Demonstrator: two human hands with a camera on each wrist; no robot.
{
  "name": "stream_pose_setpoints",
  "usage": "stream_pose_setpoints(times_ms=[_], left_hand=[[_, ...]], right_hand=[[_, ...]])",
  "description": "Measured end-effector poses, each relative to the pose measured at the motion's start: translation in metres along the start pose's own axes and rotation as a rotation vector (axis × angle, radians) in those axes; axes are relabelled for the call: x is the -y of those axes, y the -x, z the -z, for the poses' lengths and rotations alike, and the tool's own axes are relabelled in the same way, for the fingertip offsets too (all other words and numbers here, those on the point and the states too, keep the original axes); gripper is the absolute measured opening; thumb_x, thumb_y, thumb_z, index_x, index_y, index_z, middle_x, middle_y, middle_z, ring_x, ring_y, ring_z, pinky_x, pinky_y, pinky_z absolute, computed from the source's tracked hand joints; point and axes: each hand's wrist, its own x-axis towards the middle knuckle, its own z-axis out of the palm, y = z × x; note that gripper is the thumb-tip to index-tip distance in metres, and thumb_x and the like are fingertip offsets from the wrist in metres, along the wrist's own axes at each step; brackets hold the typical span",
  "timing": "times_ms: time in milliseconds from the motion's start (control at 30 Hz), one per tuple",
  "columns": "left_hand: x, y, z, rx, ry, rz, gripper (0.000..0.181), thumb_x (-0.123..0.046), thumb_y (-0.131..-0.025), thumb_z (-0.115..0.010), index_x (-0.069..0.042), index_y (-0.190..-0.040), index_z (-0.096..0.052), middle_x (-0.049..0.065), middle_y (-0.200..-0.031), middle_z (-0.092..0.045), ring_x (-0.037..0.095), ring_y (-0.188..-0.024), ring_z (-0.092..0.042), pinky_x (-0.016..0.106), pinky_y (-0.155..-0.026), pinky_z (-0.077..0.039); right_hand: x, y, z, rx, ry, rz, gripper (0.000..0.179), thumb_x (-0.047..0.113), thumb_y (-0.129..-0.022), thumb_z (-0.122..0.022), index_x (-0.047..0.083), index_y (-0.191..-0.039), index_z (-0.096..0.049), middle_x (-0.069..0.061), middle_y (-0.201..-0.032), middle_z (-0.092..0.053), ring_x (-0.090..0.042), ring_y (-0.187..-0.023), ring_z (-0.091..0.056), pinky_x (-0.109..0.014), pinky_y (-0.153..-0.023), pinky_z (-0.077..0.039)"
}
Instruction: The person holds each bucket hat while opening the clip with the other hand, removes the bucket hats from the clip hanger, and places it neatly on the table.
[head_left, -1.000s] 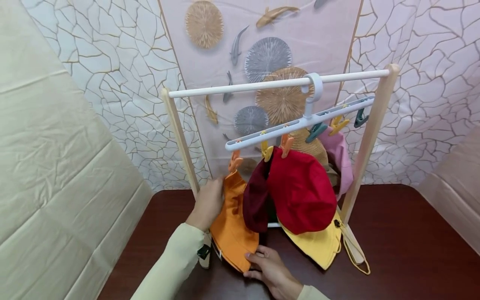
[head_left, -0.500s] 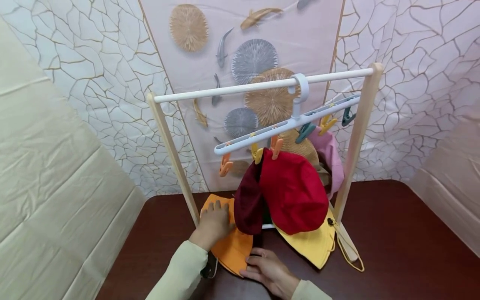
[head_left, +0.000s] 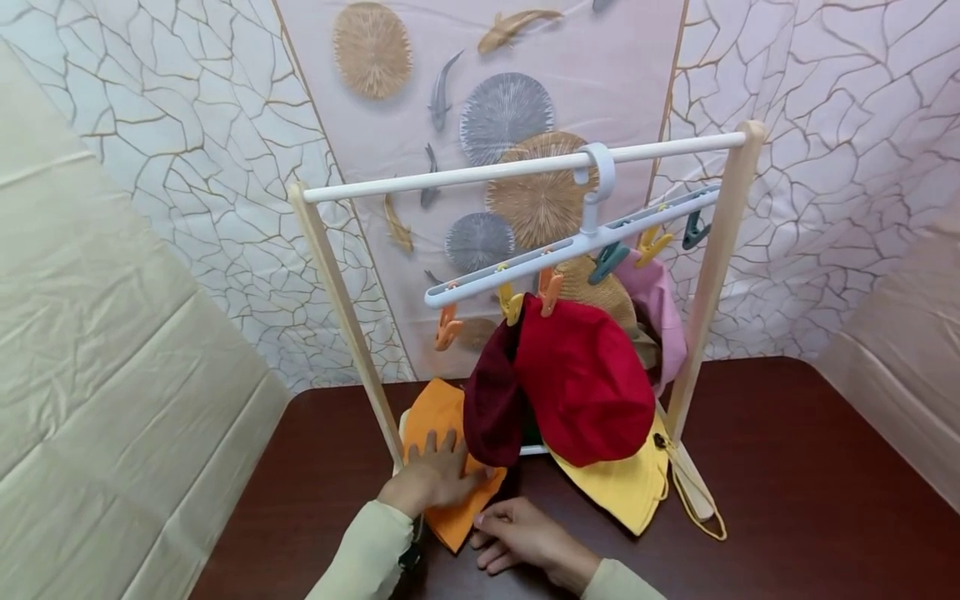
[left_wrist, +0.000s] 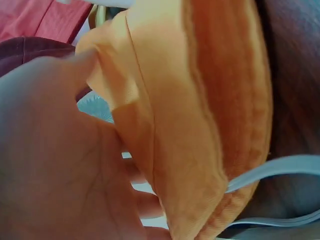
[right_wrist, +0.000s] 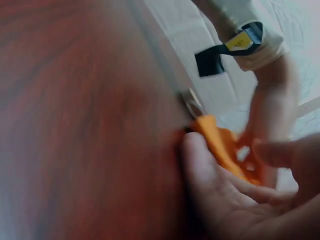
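Note:
An orange bucket hat (head_left: pixel 442 417) leans low at the rack's left leg, partly flattened. My left hand (head_left: pixel 435 477) lies on it with fingers spread; in the left wrist view, the thumb touches the orange cloth (left_wrist: pixel 170 115) and the other fingers run behind it. Beside the brim's lower corner is my right hand (head_left: pixel 528 537), fingers loosely bent, with nothing visibly held. In the right wrist view its thumb (right_wrist: pixel 200 157) appears close to the orange hat (right_wrist: pixel 215 137); contact is unclear. Above, an orange clip (head_left: pixel 447 329) hangs from the hanger without a hat.
A white rod (head_left: pixel 450 177) on wooden legs carries a pale blue clip hanger (head_left: pixel 540 257). From it hang a maroon hat (head_left: pixel 491 400), a red hat (head_left: pixel 585 383) and, behind, a pink hat (head_left: pixel 660 317). A yellow hat (head_left: pixel 622 492) with a cord lies lower right.
The orange hat has come off its clip and gone down onto the table. My left hand has moved down with it, fingers now spread. My right hand has drawn slightly off the brim.

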Motion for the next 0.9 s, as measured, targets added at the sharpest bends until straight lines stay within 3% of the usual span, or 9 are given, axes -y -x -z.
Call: stream_pose_setpoints(times_ms=[100,200,333,400,500,633,767,833,900], left_hand=[[-0.006,0.003,0.004,0.000,-0.001,0.000,0.118,-0.099,-0.084,-0.025,-0.015,-0.168,-0.031,0.018,-0.172,-0.026,0.048,-0.159,-0.016,0.075,-0.120,-0.015],[-0.012,0.010,0.014,-0.028,-0.007,-0.023,0.111,-0.094,-0.088,-0.036,-0.013,-0.164,-0.039,0.019,-0.167,-0.036,0.049,-0.155,-0.027,0.075,-0.117,-0.022],[-0.011,0.021,0.033,-0.071,0.082,-0.073,0.084,-0.070,-0.097,-0.059,-0.008,-0.154,-0.053,0.021,-0.150,-0.052,0.044,-0.135,-0.052,0.064,-0.108,-0.043],[-0.009,0.024,0.044,-0.128,0.180,-0.084,0.069,-0.055,-0.102,-0.063,-0.006,-0.150,-0.056,0.020,-0.145,-0.056,0.039,-0.115,-0.063,0.056,-0.094,-0.053],[-0.008,0.033,0.064,-0.311,0.288,-0.067,0.054,-0.035,-0.106,-0.065,-0.005,-0.149,-0.057,0.019,-0.140,-0.064,0.034,-0.104,-0.070,0.050,-0.083,-0.059],[-0.017,0.050,0.096,-0.672,0.381,-0.069,0.039,-0.026,-0.108,-0.062,-0.007,-0.143,-0.062,0.013,-0.126,-0.073,0.032,-0.108,-0.072,0.050,-0.084,-0.060],[-0.034,0.067,0.123,-0.936,0.580,-0.213,0.034,-0.020,-0.110,-0.057,-0.007,-0.141,-0.062,0.012,-0.126,-0.072,0.029,-0.108,-0.071,0.048,-0.085,-0.060],[-0.043,0.072,0.134,-1.004,0.662,-0.315,0.036,-0.020,-0.111,-0.055,-0.006,-0.144,-0.059,0.013,-0.130,-0.069,0.028,-0.114,-0.067,0.047,-0.091,-0.059],[-0.052,0.075,0.143,-1.023,0.726,-0.396,0.042,-0.022,-0.111,-0.054,-0.005,-0.150,-0.052,0.012,-0.136,-0.065,0.026,-0.123,-0.063,0.047,-0.100,-0.056]], right_hand=[[0.007,0.013,0.013,-0.011,0.178,0.087,0.025,0.017,-0.107,-0.062,-0.005,-0.117,-0.072,-0.010,-0.099,-0.074,-0.021,-0.078,-0.073,-0.034,-0.064,-0.061],[0.017,0.028,0.025,-0.073,0.343,0.230,0.022,0.020,-0.106,-0.065,0.001,-0.115,-0.073,-0.008,-0.092,-0.073,-0.021,-0.066,-0.068,-0.031,-0.056,-0.055],[0.039,0.051,0.040,-0.292,0.551,0.463,0.012,0.020,-0.104,-0.069,0.014,-0.109,-0.076,0.004,-0.089,-0.072,-0.007,-0.069,-0.063,-0.027,-0.062,-0.053],[0.054,0.062,0.048,-0.431,0.631,0.575,0.007,0.018,-0.102,-0.071,0.018,-0.104,-0.078,0.010,-0.089,-0.073,-0.001,-0.075,-0.062,-0.026,-0.068,-0.053],[0.078,0.077,0.061,-0.591,0.693,0.715,0.008,0.010,-0.097,-0.075,0.017,-0.100,-0.079,0.013,-0.089,-0.073,0.001,-0.079,-0.062,-0.026,-0.071,-0.055],[0.112,0.090,0.084,-0.697,0.760,0.843,0.011,0.001,-0.095,-0.076,0.011,-0.099,-0.079,0.006,-0.087,-0.075,-0.002,-0.077,-0.065,-0.018,-0.069,-0.053],[0.144,0.094,0.108,-0.770,0.842,0.922,0.013,-0.002,-0.096,-0.074,0.005,-0.106,-0.077,-0.002,-0.092,-0.074,-0.006,-0.074,-0.061,-0.014,-0.065,-0.048],[0.160,0.095,0.119,-0.809,0.868,0.952,0.015,-0.004,-0.096,-0.073,0.002,-0.111,-0.075,-0.006,-0.091,-0.069,-0.011,-0.073,-0.057,-0.015,-0.062,-0.044],[0.176,0.094,0.129,-0.849,0.892,0.973,0.020,-0.004,-0.096,-0.072,-0.002,-0.116,-0.072,-0.011,-0.094,-0.065,-0.017,-0.076,-0.053,-0.020,-0.064,-0.042]])
